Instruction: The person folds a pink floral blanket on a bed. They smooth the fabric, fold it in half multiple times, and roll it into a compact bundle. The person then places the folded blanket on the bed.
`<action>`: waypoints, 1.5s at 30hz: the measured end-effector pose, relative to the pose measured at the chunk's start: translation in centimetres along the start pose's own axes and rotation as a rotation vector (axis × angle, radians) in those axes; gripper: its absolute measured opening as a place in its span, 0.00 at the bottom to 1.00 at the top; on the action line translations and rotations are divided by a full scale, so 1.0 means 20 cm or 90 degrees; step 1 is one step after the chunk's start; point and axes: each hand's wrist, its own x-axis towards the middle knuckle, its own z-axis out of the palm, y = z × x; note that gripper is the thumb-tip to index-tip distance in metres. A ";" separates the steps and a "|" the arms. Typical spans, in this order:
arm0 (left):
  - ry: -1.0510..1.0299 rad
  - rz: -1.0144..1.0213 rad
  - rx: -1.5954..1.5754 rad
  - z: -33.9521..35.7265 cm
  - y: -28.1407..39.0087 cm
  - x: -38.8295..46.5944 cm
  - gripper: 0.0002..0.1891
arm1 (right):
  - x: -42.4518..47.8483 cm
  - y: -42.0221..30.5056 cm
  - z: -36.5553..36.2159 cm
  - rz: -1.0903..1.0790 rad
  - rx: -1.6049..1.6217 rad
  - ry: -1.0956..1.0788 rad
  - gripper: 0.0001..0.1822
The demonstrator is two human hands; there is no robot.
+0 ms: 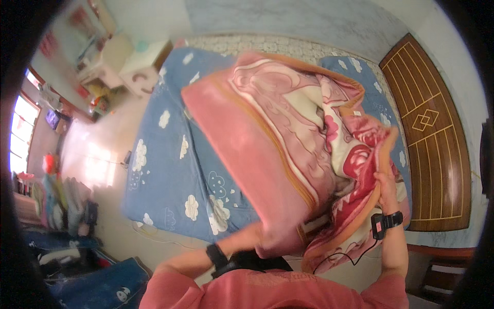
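A thick pink and red plush blanket (247,135) with an orange-tan edge lies partly spread and bunched over the right half of a bed with a blue cloud-print sheet (170,154). My left hand (264,235) is blurred at the blanket's near left corner; its fingers are mostly hidden by the pink cloth. Further right, my right hand (386,187) grips the blanket's orange edge, with its thumb over the top. Each wrist wears a black band, and a small black device with a cable sits on the right one.
A brown wooden door or panel with gold lines (428,123) stands right of the bed. At the upper left is a white cabinet (142,69). Hanging clothes (73,204) and a blue panda-print cloth (104,286) are at the lower left. A thin cable (166,240) runs along the floor.
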 end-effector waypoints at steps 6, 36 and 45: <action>-0.369 0.050 0.030 0.32 -0.08 -0.08 0.17 | -0.25 -0.03 0.26 0.153 -0.162 -0.426 0.31; 0.588 -0.085 -0.289 -2.28 -0.76 0.25 0.22 | -0.63 0.48 0.98 0.410 -0.500 -0.654 0.14; 0.566 0.074 -0.426 -2.31 -0.54 0.29 0.23 | 0.30 0.70 1.39 0.065 -0.502 -0.262 0.25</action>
